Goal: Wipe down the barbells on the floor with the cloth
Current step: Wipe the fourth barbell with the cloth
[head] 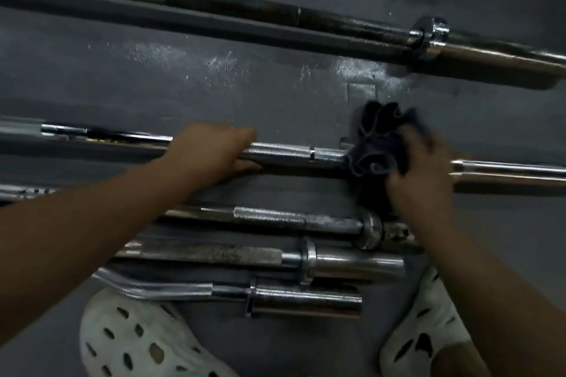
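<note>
Now your left hand [211, 147] clamps the knurled chrome barbell [281, 151] steady while your right hand [419, 174] squeezes the crumpled dark cloth [376, 144] around it.

5 steel bars lie side by side on the grey rubber floor [275, 92]: the long dark-shafted barbell [232, 4] farthest, the chrome knurled barbell [281, 151] in the middle, and 3 shorter bars nearest, just before 2 white perforated clogs [134, 340]. On the middle bar the left hand [211, 148] sits left of the crumpled dark cloth [379, 144], which the right hand [419, 177] presses at the right.
</note>
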`<state>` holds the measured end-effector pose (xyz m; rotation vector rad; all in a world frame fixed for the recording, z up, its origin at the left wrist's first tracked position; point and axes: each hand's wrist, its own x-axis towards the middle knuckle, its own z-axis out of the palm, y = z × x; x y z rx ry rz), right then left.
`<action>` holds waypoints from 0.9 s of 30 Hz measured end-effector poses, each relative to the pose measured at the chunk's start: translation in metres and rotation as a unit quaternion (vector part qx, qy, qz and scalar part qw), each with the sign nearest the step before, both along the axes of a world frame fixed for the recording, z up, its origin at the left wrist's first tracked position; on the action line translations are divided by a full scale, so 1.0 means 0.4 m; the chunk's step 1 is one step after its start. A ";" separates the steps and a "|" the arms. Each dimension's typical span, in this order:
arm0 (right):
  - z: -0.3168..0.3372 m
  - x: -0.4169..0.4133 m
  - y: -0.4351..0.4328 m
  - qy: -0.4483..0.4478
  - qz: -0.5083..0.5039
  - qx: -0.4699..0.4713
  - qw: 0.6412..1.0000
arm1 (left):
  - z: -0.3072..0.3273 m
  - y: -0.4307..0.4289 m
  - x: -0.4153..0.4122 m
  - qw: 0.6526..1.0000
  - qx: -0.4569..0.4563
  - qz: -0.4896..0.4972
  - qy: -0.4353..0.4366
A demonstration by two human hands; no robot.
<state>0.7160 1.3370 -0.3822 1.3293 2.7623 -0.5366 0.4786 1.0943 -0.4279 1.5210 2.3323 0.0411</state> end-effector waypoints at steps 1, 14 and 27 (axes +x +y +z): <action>-0.007 0.013 -0.018 -0.053 0.100 -0.015 0.993 | 0.004 0.003 -0.007 1.000 -0.012 -0.004 -0.003; -0.023 -0.237 -0.272 -0.005 0.261 -0.082 0.962 | 0.041 0.063 -0.104 0.945 -0.194 0.023 -0.263; -0.046 -0.161 -0.190 -0.012 0.109 -0.038 0.993 | 0.059 0.076 -0.110 0.963 -0.223 -0.081 -0.131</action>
